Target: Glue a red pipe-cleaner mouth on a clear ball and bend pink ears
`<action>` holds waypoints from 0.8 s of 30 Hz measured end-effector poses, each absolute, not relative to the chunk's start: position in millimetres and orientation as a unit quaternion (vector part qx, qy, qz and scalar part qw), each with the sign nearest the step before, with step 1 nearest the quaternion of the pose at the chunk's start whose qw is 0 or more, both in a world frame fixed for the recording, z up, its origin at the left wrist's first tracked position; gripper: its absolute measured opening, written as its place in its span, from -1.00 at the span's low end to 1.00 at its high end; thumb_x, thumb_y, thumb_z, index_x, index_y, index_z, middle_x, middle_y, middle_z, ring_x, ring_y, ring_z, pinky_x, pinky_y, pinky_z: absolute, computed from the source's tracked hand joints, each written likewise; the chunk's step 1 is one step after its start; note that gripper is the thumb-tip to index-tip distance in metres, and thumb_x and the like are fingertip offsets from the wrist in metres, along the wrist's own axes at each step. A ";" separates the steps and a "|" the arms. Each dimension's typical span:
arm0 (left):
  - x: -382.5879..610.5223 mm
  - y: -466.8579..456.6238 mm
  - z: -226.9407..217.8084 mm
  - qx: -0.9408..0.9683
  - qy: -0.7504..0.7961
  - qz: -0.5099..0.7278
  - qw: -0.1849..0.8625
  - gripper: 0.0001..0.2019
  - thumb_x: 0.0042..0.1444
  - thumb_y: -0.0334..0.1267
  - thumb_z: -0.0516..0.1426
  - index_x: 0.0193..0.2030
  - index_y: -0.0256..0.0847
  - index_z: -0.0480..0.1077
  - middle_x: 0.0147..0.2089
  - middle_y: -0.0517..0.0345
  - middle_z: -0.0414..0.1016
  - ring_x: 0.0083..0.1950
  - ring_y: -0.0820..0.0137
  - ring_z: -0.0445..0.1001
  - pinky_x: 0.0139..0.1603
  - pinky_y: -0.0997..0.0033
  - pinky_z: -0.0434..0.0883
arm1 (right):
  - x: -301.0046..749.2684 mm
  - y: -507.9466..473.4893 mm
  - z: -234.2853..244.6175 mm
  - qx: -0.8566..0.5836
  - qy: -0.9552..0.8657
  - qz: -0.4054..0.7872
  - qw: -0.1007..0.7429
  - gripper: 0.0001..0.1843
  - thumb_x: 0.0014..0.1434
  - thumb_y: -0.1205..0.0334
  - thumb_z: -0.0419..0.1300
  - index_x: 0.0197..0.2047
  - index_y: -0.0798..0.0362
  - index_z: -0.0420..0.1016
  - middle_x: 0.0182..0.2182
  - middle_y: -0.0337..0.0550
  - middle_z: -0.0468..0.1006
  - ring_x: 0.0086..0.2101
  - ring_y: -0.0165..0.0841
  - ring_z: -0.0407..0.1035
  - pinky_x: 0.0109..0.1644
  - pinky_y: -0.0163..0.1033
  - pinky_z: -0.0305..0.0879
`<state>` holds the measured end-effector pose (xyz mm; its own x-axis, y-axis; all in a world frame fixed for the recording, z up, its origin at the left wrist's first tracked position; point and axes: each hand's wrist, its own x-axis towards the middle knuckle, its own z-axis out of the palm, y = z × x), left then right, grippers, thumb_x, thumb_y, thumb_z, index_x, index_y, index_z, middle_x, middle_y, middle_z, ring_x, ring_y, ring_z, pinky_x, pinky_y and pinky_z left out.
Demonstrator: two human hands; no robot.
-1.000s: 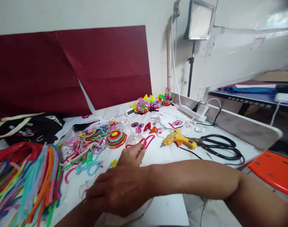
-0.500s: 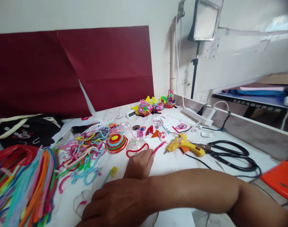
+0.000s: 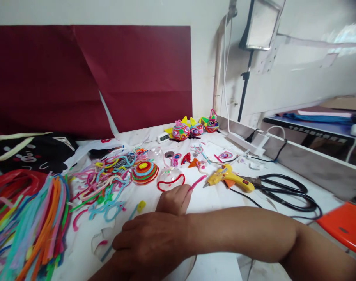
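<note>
My arms are crossed over the white table. My left hand reaches out from under my right forearm, and its fingers pinch the end of a pink pipe cleaner. Just beyond it lies a clear half-dome ringed with a red pipe cleaner. My right hand lies across my left forearm with its fingers stretched out and holds nothing. A yellow glue gun lies to the right of the pink pipe cleaner.
A striped pipe-cleaner dome sits by a heap of bent pipe cleaners. A thick bundle of straight ones lies at the left. Black scissors, finished colourful figures, a power strip and an orange stool are nearby.
My left hand has slid a little to the right, and the pink pipe cleaner now points straighter towards the glue gun. My right hand has stayed on my left forearm.
</note>
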<state>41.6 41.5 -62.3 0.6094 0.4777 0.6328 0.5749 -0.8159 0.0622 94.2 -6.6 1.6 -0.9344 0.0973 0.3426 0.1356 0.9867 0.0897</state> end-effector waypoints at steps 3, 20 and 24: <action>41.9 39.8 -62.3 -0.892 -0.305 -0.326 0.069 -0.74 0.31 -0.26 -0.06 -0.25 -0.20 0.44 -0.40 0.10 0.57 -0.39 0.42 0.53 -0.40 0.52 0.37 | 94.3 -7.1 0.1 -0.079 -0.979 -0.046 0.181 -0.72 0.19 0.00 0.19 -0.21 0.04 0.49 -0.15 -0.22 0.53 -0.21 -0.34 0.39 -0.12 -0.25 0.28; 38.4 47.3 -67.8 -0.882 -0.329 -0.334 0.044 -0.74 0.27 -0.27 -0.04 -0.28 -0.20 0.46 -0.44 0.04 0.55 -0.43 0.33 0.52 -0.42 0.42 0.34 | 92.5 -2.8 -6.6 -0.065 -0.974 -0.068 0.205 -0.72 0.26 0.11 0.12 -0.06 0.07 0.49 -0.05 -0.20 0.53 -0.15 -0.33 0.35 -0.07 -0.25 0.25; 38.4 48.8 -70.7 -0.883 -0.327 -0.336 0.036 -0.74 0.25 -0.26 -0.04 -0.32 -0.19 0.45 -0.46 0.07 0.54 -0.46 0.34 0.51 -0.44 0.43 0.34 | 92.2 -0.5 -11.7 -0.053 -0.975 -0.069 0.206 -0.71 0.22 0.17 0.16 -0.02 0.07 0.49 -0.05 -0.18 0.52 -0.16 -0.33 0.36 -0.06 -0.23 0.27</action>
